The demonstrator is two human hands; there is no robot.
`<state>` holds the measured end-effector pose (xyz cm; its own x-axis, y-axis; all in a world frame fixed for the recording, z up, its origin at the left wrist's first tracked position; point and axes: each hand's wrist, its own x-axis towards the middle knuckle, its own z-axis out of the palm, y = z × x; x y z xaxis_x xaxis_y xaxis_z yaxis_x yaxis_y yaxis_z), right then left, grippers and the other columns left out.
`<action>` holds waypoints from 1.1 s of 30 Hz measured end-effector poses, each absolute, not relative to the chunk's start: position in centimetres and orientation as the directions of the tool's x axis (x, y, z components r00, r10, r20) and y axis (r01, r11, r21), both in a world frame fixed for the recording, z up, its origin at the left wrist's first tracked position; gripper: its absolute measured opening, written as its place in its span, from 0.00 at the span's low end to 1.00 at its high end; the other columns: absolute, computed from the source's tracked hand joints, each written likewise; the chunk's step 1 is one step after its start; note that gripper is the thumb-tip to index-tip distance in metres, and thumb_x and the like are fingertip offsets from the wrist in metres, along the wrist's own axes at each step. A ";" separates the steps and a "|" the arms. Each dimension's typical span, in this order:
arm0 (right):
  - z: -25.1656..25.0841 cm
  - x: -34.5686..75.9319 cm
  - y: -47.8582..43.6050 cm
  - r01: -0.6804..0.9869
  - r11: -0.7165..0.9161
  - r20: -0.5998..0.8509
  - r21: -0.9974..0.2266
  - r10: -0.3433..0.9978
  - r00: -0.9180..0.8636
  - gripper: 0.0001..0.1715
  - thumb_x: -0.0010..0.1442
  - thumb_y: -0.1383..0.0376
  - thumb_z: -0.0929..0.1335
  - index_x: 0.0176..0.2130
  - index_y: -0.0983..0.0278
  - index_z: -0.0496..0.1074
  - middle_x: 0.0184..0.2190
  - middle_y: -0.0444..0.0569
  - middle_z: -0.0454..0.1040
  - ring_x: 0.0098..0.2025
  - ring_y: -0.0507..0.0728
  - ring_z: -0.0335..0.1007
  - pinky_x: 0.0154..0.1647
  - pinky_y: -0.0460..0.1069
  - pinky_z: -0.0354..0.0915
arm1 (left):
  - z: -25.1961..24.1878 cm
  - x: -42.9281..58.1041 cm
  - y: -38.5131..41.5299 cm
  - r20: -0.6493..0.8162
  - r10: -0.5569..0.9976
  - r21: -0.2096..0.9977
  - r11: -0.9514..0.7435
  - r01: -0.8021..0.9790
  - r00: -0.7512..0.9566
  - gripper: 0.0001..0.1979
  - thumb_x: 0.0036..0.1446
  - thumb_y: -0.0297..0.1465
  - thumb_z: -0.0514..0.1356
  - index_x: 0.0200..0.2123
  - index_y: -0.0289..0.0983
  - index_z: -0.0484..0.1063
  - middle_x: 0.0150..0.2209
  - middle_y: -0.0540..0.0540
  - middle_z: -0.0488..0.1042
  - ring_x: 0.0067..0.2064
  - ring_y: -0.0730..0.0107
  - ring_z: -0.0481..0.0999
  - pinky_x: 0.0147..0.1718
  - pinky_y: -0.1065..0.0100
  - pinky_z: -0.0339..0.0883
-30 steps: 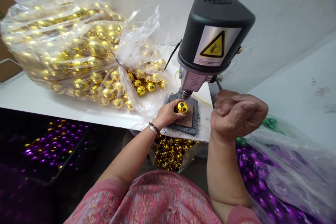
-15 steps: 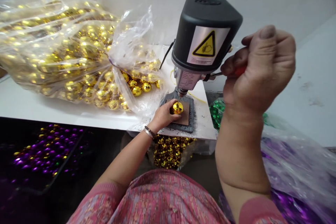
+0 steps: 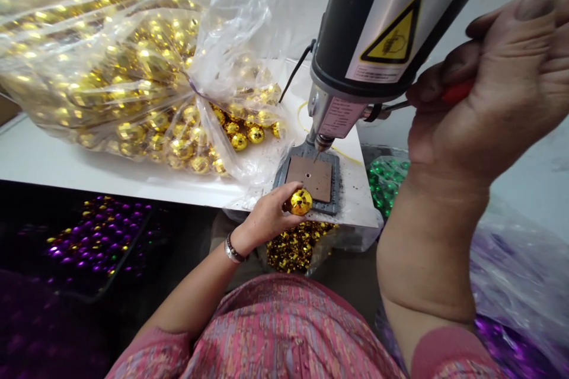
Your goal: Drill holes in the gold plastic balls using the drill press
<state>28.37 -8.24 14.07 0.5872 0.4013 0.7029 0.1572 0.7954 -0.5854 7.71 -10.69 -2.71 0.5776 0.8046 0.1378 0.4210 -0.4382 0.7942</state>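
My left hand (image 3: 267, 216) pinches a shiny gold ball (image 3: 301, 201) at the near edge of the drill press base (image 3: 311, 179), away from the drill bit (image 3: 317, 151). The brown pad on the base is bare and shows a small hole. My right hand (image 3: 493, 89) is wrapped round the red-tipped feed lever (image 3: 453, 93) on the right side of the black drill press head (image 3: 386, 18), held high.
A big clear bag of gold balls (image 3: 120, 65) lies on the white table (image 3: 53, 160) at left. A bag of gold balls (image 3: 293, 246) hangs below the table edge. Purple balls (image 3: 95, 237) lie at lower left, green ones (image 3: 384, 180) and a purple bag (image 3: 511, 308) at right.
My right hand rose with the lever from low to high, lifting the bit. My left hand drew the gold ball off the pad toward the base's near edge.
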 end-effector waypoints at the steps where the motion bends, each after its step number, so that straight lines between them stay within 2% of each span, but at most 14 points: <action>1: 14.0 28.4 -8.1 0.165 0.785 0.699 -0.597 0.408 0.587 0.10 0.64 0.67 0.63 0.30 0.64 0.63 0.17 0.35 0.58 0.15 0.43 0.54 0.14 0.44 0.48 | -2.6 7.5 -10.9 0.123 0.794 0.787 -0.444 0.429 0.595 0.33 0.51 0.28 0.70 0.61 0.38 0.69 0.58 0.39 0.76 0.58 0.58 0.77 0.59 0.59 0.70; 5: 13.7 28.4 -8.0 0.183 0.782 0.704 -0.596 0.399 0.587 0.12 0.65 0.65 0.63 0.29 0.63 0.64 0.17 0.36 0.54 0.15 0.44 0.53 0.14 0.43 0.49 | -2.4 6.6 -11.3 0.046 0.673 0.726 -0.530 0.438 0.738 0.36 0.49 0.37 0.74 0.61 0.38 0.69 0.56 0.38 0.78 0.55 0.53 0.79 0.55 0.55 0.73; 8: 13.3 28.6 -7.8 0.207 0.798 0.725 -0.565 0.361 0.586 0.14 0.66 0.63 0.63 0.27 0.63 0.64 0.16 0.36 0.53 0.15 0.43 0.53 0.15 0.42 0.49 | -2.4 5.8 -10.1 0.052 0.617 0.702 -0.581 0.411 0.785 0.36 0.48 0.43 0.74 0.59 0.39 0.72 0.55 0.38 0.78 0.54 0.53 0.79 0.54 0.55 0.74; 10: 13.1 28.7 -7.7 0.215 0.796 0.719 -0.566 0.348 0.602 0.14 0.65 0.63 0.64 0.27 0.63 0.65 0.16 0.37 0.54 0.16 0.44 0.55 0.15 0.42 0.50 | -2.1 5.3 -7.9 0.080 0.723 0.689 -0.538 0.486 0.687 0.29 0.55 0.42 0.70 0.58 0.39 0.74 0.55 0.39 0.79 0.51 0.57 0.80 0.53 0.57 0.74; 12: 13.0 28.6 -7.6 0.205 0.798 0.710 -0.567 0.347 0.613 0.14 0.65 0.63 0.65 0.27 0.64 0.66 0.17 0.38 0.55 0.16 0.44 0.56 0.15 0.43 0.50 | -1.5 4.9 -4.7 0.095 0.880 0.626 -0.416 0.660 0.465 0.21 0.62 0.36 0.64 0.57 0.36 0.74 0.53 0.38 0.80 0.46 0.60 0.81 0.51 0.58 0.75; 14: 13.1 28.4 -7.8 0.187 0.810 0.714 -0.556 0.349 0.607 0.14 0.65 0.63 0.64 0.27 0.64 0.66 0.17 0.38 0.56 0.16 0.43 0.56 0.15 0.44 0.49 | -0.8 4.5 -1.1 0.153 0.963 0.501 -0.269 0.822 0.222 0.20 0.66 0.29 0.58 0.59 0.33 0.72 0.57 0.33 0.77 0.53 0.57 0.78 0.56 0.58 0.71; 16: 13.3 28.0 -8.1 0.172 0.816 0.717 -0.552 0.358 0.599 0.13 0.65 0.64 0.64 0.29 0.65 0.66 0.17 0.37 0.57 0.16 0.43 0.55 0.15 0.43 0.49 | -0.3 4.3 1.9 0.131 0.987 0.375 -0.141 0.916 0.098 0.23 0.65 0.24 0.55 0.62 0.32 0.68 0.61 0.31 0.73 0.59 0.54 0.74 0.59 0.57 0.68; 20: 13.8 27.4 -9.2 0.148 0.779 0.681 -0.609 0.418 0.601 0.11 0.64 0.65 0.64 0.30 0.65 0.66 0.16 0.34 0.59 0.17 0.41 0.56 0.18 0.42 0.51 | -0.4 4.1 4.8 0.000 1.000 0.266 -0.005 0.964 0.005 0.22 0.63 0.31 0.59 0.59 0.30 0.70 0.56 0.25 0.75 0.54 0.42 0.78 0.52 0.49 0.71; 23: 13.8 27.3 -9.6 0.150 0.762 0.678 -0.630 0.446 0.585 0.11 0.65 0.66 0.63 0.31 0.65 0.69 0.18 0.34 0.60 0.18 0.39 0.57 0.21 0.41 0.52 | -1.0 4.1 4.7 -0.080 0.997 0.216 -0.006 0.976 0.024 0.26 0.60 0.39 0.62 0.59 0.33 0.69 0.53 0.28 0.77 0.53 0.40 0.78 0.50 0.51 0.71; 26: 13.5 27.6 -9.4 0.168 0.793 0.714 -0.586 0.407 0.570 0.10 0.65 0.65 0.64 0.32 0.66 0.69 0.18 0.35 0.60 0.18 0.39 0.57 0.21 0.41 0.51 | -1.2 4.3 3.7 -0.093 0.980 0.365 -0.133 0.922 0.178 0.27 0.55 0.37 0.66 0.58 0.36 0.70 0.47 0.35 0.80 0.51 0.46 0.79 0.50 0.56 0.71; 28: 13.3 27.8 -9.2 0.172 0.806 0.728 -0.566 0.391 0.563 0.10 0.64 0.63 0.66 0.31 0.66 0.69 0.18 0.35 0.60 0.17 0.39 0.57 0.20 0.40 0.51 | -0.9 4.6 2.5 -0.088 0.967 0.580 -0.147 0.801 0.241 0.29 0.51 0.33 0.68 0.57 0.35 0.70 0.46 0.38 0.80 0.47 0.53 0.80 0.48 0.60 0.71; 30: 13.1 28.0 -9.0 0.171 0.818 0.742 -0.549 0.382 0.550 0.11 0.63 0.61 0.67 0.31 0.65 0.68 0.18 0.35 0.59 0.17 0.40 0.56 0.19 0.41 0.51 | -0.5 5.0 1.2 -0.117 0.947 0.842 -0.065 0.536 0.299 0.31 0.50 0.32 0.68 0.59 0.36 0.67 0.47 0.40 0.78 0.45 0.61 0.79 0.46 0.62 0.73; 31: 13.2 28.1 -8.9 0.174 0.823 0.750 -0.541 0.378 0.544 0.11 0.63 0.61 0.67 0.31 0.64 0.67 0.18 0.35 0.59 0.17 0.41 0.56 0.18 0.41 0.51 | -0.3 5.3 0.5 -0.153 0.923 0.932 0.016 0.361 0.353 0.32 0.51 0.31 0.67 0.59 0.37 0.65 0.47 0.42 0.77 0.43 0.64 0.79 0.45 0.62 0.73; 33: 13.5 28.4 -8.5 0.189 0.831 0.766 -0.523 0.362 0.531 0.10 0.64 0.63 0.67 0.31 0.63 0.65 0.19 0.36 0.61 0.17 0.43 0.56 0.17 0.43 0.50 | -0.3 5.9 -0.5 -0.232 0.844 0.972 0.225 0.075 0.484 0.29 0.52 0.30 0.67 0.57 0.39 0.65 0.45 0.44 0.78 0.41 0.67 0.80 0.43 0.64 0.75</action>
<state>28.40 -8.52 13.45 0.5313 0.3616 0.7661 0.1892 0.8309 -0.5233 5.88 -0.49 -0.25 0.4841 0.8436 -0.2323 0.0750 0.2245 0.9716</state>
